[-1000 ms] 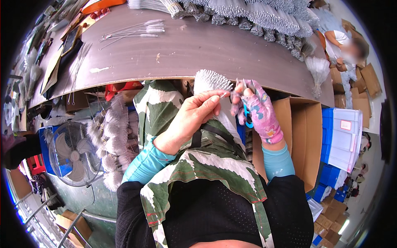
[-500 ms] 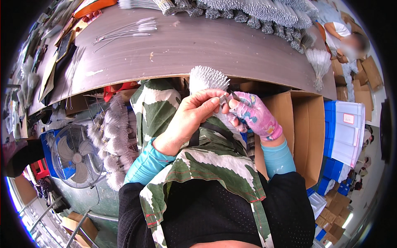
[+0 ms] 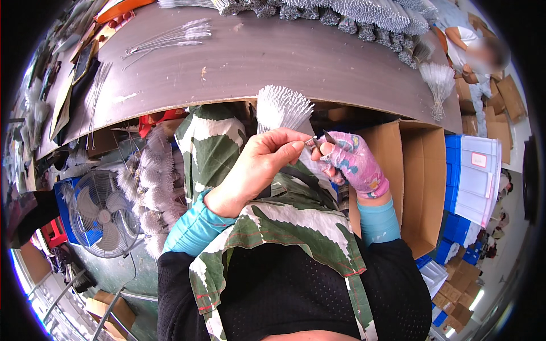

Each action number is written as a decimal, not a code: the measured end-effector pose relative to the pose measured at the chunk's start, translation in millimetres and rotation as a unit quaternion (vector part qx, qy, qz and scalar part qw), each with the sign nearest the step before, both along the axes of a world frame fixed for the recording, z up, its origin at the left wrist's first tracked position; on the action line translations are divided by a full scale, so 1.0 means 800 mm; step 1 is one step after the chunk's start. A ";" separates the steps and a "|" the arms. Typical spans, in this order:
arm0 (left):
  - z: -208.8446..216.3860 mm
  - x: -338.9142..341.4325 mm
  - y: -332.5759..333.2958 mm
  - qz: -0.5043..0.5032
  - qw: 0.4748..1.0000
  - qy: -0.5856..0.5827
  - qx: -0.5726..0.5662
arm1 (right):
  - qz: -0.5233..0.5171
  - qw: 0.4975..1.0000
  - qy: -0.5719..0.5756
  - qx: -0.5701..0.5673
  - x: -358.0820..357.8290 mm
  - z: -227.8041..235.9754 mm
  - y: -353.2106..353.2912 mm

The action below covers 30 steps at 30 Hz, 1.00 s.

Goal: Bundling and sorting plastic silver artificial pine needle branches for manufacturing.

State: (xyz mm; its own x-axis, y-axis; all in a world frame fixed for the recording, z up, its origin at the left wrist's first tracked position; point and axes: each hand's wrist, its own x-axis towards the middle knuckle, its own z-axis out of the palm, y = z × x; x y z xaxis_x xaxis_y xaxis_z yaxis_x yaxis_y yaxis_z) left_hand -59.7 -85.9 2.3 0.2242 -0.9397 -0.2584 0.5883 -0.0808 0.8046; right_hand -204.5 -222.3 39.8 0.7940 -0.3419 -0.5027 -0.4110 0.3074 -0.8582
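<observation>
A bundle of thin wire brushes (image 3: 281, 108) with white bristles stands fanned out in front of my lap, against the table edge. My left hand (image 3: 259, 167) is bare and pinches a small silvery wire piece (image 3: 310, 142) between thumb and forefinger. My right hand (image 3: 358, 165) wears a pink patterned glove that leaves fingertips bare. Its fingers are closed around a dark-tipped tool (image 3: 328, 137), mostly hidden by the hand. Both hands meet just to the right of the bundle, fingertips almost touching at the wire piece.
Several loose brushes (image 3: 176, 40) lie on the brown table (image 3: 227, 74). Stacked brush bundles (image 3: 364, 17) line its far side; another bundle (image 3: 438, 85) rests at the right. An open cardboard box (image 3: 421, 187) stands beside my right arm, a fan (image 3: 104, 216) at left.
My left hand has shifted slightly left and down, and my right hand slightly down. A small gap now shows between the fingertips, with the silvery piece more visible.
</observation>
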 end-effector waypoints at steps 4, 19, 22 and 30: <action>-0.006 -0.004 -0.004 -0.005 1.000 -0.016 0.009 | -0.022 1.000 0.002 -0.012 -0.004 0.000 0.007; -0.030 0.008 0.023 -0.013 0.999 -0.030 0.015 | -0.248 0.950 -0.187 -0.017 -0.041 -0.002 -0.062; -0.030 0.003 0.014 -0.004 1.000 -0.026 0.006 | -0.216 0.965 -0.141 -0.047 -0.015 -0.020 -0.036; -0.025 -0.001 0.012 0.009 1.000 -0.002 -0.007 | -0.035 0.995 -0.082 -0.048 0.016 -0.022 0.001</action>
